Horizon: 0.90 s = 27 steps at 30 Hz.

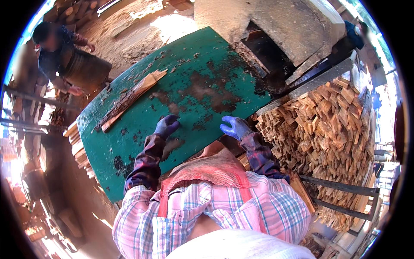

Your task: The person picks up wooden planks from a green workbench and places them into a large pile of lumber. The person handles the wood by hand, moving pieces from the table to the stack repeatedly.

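Although the yard around it is crowded with timber, the green surface (207,56) takes up most of the view, a worn, paint-chipped top strewn with sawdust and dark bare patches. To its right a large stack of split sticks (327,125) rises against a grey slab, held in by a metal frame (345,190) lower down; that heap looks like the share of the work already done. Beyond the far end stands a concrete block with a dark opening (267,52), and a second person (64,56) bends at the far left corner, a hand near the edge. On the surface itself only one wooden slat (133,97) lies, long and bark-streaked, slanting toward the left edge and well apart from both of the wearer's hands, so by my reading little remains on the top to be handled just now. The left hand (166,126), in a dark blue glove, rests flat on the near part of the surface with fingers loosely curled, holding nothing. The right hand (235,127), in a brighter blue glove, hovers at the near right edge, fingers spread and half bent, also empty.
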Each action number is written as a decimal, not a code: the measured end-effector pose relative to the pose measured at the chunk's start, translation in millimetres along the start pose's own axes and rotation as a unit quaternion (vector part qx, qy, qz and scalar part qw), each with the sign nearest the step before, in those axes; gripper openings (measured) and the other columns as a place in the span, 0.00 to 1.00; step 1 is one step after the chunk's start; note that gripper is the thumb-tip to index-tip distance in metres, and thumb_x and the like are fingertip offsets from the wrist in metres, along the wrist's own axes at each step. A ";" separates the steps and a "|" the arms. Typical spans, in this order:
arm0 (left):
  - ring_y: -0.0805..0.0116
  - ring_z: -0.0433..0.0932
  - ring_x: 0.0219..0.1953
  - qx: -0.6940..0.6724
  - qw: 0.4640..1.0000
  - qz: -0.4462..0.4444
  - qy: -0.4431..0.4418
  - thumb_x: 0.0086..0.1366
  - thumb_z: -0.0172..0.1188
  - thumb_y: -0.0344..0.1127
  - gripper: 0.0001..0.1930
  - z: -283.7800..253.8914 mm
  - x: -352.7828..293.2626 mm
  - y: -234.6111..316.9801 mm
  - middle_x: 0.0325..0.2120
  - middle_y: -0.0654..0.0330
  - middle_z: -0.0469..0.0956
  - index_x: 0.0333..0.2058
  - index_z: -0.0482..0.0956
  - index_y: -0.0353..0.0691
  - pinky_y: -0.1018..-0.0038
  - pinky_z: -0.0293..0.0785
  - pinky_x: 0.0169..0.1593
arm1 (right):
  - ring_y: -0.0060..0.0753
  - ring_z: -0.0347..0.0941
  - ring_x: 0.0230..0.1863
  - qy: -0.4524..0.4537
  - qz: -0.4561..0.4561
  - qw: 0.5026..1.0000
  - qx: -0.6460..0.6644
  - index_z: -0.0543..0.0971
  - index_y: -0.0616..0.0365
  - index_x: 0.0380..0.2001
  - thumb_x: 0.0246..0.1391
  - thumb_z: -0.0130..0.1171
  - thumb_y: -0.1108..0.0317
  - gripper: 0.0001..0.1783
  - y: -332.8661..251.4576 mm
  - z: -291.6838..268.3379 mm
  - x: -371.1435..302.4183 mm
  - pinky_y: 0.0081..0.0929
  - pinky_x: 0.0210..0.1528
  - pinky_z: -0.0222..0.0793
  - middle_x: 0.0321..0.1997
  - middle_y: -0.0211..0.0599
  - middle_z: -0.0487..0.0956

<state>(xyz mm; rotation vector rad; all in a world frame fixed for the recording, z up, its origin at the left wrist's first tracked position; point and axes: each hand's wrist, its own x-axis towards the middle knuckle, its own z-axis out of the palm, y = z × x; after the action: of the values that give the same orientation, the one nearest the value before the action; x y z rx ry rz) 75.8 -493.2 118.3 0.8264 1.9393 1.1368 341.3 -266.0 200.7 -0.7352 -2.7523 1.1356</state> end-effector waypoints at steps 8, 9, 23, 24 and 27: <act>0.64 0.77 0.37 0.149 0.970 0.039 -0.187 0.49 0.63 0.49 0.22 73.5 234.3 108.5 0.33 0.55 0.79 0.37 0.78 0.38 0.69 0.72 0.42 | 0.49 0.75 0.37 0.167 0.121 0.978 0.041 0.76 0.63 0.36 0.45 0.60 0.57 0.21 128.6 -16.8 -79.4 0.37 0.39 0.70 0.35 0.48 0.78; 0.64 0.77 0.36 0.129 0.962 0.004 -0.240 0.48 0.64 0.50 0.23 89.8 272.1 130.7 0.32 0.55 0.79 0.36 0.78 0.38 0.69 0.72 0.41 | 0.48 0.75 0.37 0.176 0.167 0.969 0.054 0.76 0.63 0.37 0.46 0.60 0.56 0.21 150.4 -9.1 -96.9 0.37 0.39 0.70 0.35 0.48 0.78; 0.58 0.76 0.44 0.390 0.917 0.026 -0.074 0.48 0.61 0.57 0.28 195.1 521.0 294.9 0.38 0.51 0.78 0.43 0.77 0.44 0.68 0.70 0.47 | 0.25 0.73 0.39 0.196 0.397 0.868 0.225 0.74 0.66 0.41 0.48 0.61 0.67 0.18 233.2 -21.3 -163.1 0.23 0.42 0.68 0.36 0.39 0.77; 0.58 0.76 0.42 0.394 0.918 0.021 -0.053 0.48 0.60 0.57 0.26 190.6 523.6 288.6 0.36 0.52 0.78 0.40 0.79 0.45 0.68 0.70 0.47 | 0.28 0.74 0.40 0.187 0.389 0.870 0.238 0.74 0.64 0.41 0.47 0.62 0.64 0.19 242.3 -18.0 -162.6 0.25 0.42 0.69 0.37 0.40 0.78; 0.58 0.77 0.41 0.431 0.902 0.017 -0.029 0.49 0.57 0.59 0.24 208.7 519.2 282.9 0.34 0.55 0.79 0.37 0.81 0.47 0.68 0.70 0.46 | 0.33 0.76 0.41 0.178 0.397 0.850 0.296 0.75 0.63 0.42 0.47 0.62 0.59 0.22 251.2 0.4 -163.9 0.29 0.42 0.70 0.38 0.43 0.79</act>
<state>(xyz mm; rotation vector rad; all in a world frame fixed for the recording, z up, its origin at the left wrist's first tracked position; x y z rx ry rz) 21.7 129.9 163.4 1.3169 2.3825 0.1961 586.8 -187.7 47.2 -1.8008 -1.6163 1.6185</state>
